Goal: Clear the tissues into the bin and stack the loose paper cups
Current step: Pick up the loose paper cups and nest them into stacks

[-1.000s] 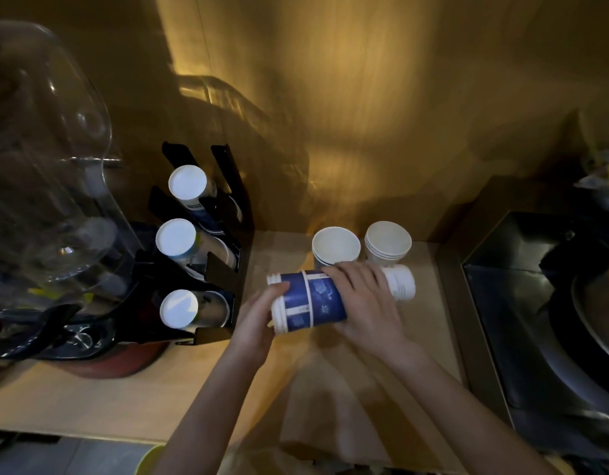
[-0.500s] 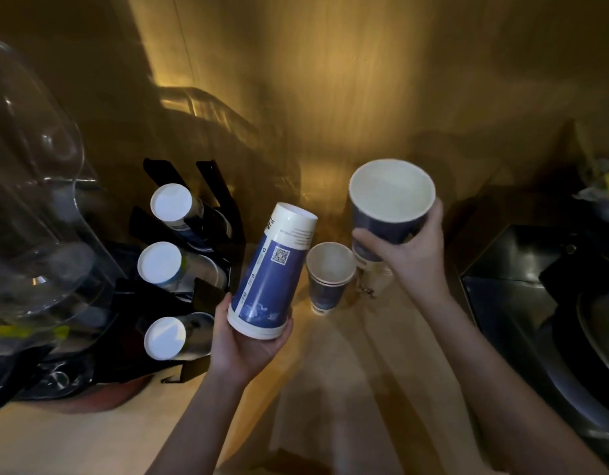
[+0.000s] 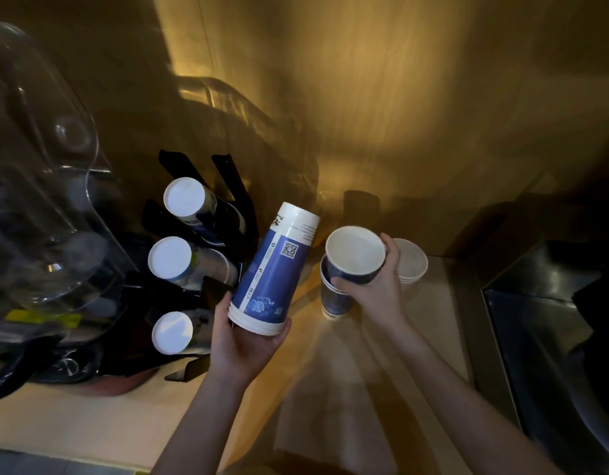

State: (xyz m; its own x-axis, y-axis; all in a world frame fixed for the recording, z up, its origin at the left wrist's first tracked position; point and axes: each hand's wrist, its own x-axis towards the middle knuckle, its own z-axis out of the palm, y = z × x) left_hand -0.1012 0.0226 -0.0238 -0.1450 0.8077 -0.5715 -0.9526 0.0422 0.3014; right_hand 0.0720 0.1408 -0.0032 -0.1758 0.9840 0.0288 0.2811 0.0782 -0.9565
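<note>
Blue cup [image 3: 354,258], gripped by right hand [image 3: 375,286], now lowered into standing cup [image 3: 333,299]; left hand [image 3: 243,341] clasps inverted stack [image 3: 273,272]; stacking advances

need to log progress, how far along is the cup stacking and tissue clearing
Done: no loose tissues show on the counter, though no bin is in view. In hand: the left hand holds an upside-down blue cup stack; the right hand lowers a single blue cup into the standing blue cups. Left: merge those with the white cup stack behind.
</note>
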